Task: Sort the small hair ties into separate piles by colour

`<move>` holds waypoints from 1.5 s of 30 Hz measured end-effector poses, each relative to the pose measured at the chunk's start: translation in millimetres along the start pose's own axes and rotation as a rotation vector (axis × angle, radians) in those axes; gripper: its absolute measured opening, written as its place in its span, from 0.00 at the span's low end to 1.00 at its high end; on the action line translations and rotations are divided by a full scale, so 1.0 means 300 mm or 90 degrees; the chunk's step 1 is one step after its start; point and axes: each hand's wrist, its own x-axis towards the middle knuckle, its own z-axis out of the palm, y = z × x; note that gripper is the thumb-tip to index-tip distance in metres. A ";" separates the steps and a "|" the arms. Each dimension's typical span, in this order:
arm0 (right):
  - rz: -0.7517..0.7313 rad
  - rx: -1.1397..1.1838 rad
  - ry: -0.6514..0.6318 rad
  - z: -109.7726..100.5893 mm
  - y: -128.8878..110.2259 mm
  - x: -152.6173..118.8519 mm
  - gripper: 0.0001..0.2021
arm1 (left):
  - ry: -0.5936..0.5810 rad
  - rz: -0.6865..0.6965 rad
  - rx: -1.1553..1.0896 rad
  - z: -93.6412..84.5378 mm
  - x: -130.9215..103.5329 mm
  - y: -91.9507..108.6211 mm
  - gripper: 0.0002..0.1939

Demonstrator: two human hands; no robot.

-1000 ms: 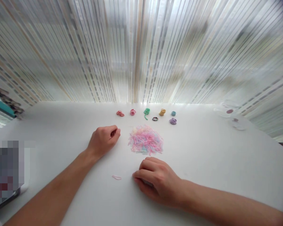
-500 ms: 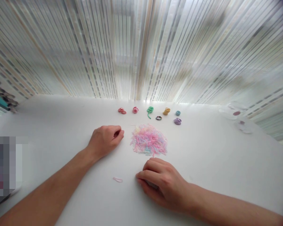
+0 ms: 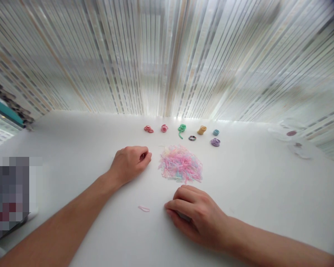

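A loose heap of pastel elastic bands (image 3: 180,165), mostly pink with some blue and yellow, lies on the white table. To its left rests my left hand (image 3: 132,161), its fingers curled into a loose fist with a hollow between thumb and index; nothing shows in it. My right hand (image 3: 190,213) lies on the table just in front of the heap, thumb and index tips together, and no object is visible between them. A single pale pink band (image 3: 144,208) lies apart, left of my right fingertips.
Behind the heap stand small coiled bundles: red (image 3: 148,129), pink (image 3: 164,128), green (image 3: 182,129), yellow (image 3: 202,129), blue (image 3: 216,132) and purple (image 3: 215,142). Near them lies a dark multicoloured ring (image 3: 192,138). Clear round objects (image 3: 300,150) sit far right. A striped curtain (image 3: 167,59) hangs behind the table.
The view has shifted slightly, so everything appears a little further right. Both hands hold their poses beside the heap, and the single pink band lies in the same place.
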 end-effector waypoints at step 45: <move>0.014 0.002 0.001 0.003 0.005 -0.002 0.09 | -0.008 -0.003 -0.004 -0.003 0.002 -0.003 0.19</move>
